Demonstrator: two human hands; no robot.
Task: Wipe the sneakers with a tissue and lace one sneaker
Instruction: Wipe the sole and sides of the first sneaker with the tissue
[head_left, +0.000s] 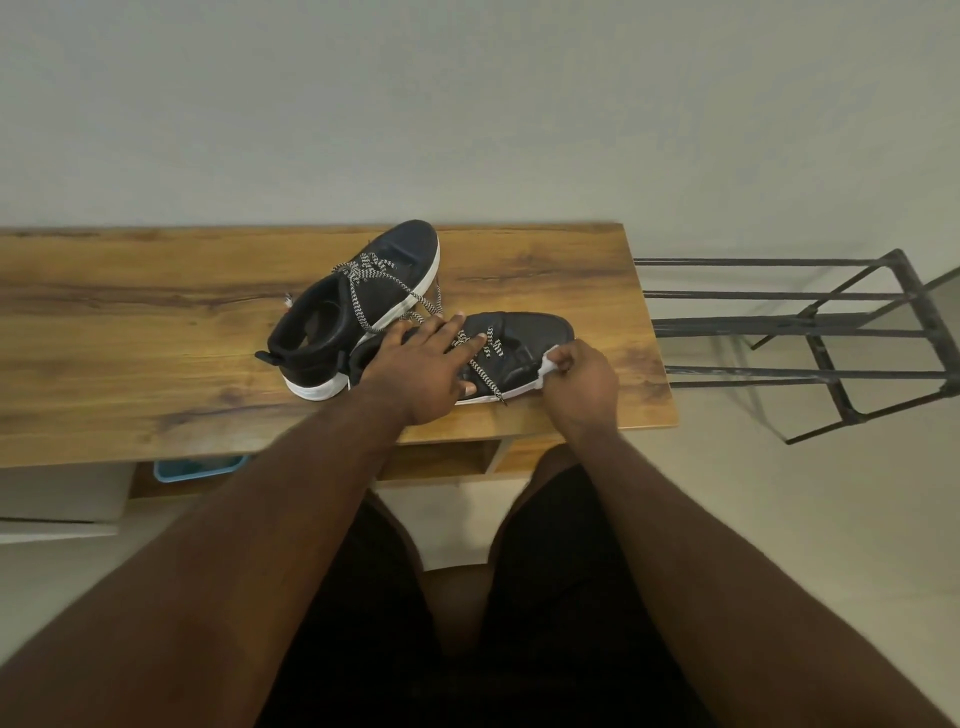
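Squarely on a wooden desk (156, 332), two black sneakers with white soles and black-and-white checked laces. Far sneaker (363, 301) angled with toe toward the wall, heel collar nearest the viewer, laces (382, 291) loose and trailing onto the desk. Near sneaker (524, 338) just beside it, toe pointing right, close to the desk's front edge. Left hand (431, 364) laid flat over the near sneaker's tongue and collar, fingers straight and spread, pressing down, gripping nothing. Right hand (582, 384) curled at the near sneaker's toe side, fingers and thumb pinching a small white tissue (549, 366) against the upper by the sole edge. Off the desk's right end, a black metal frame (831, 332) of bars on the pale floor. Beneath the desk, a blue basket (197, 467) partly hidden, and dark shorts over the knees below.
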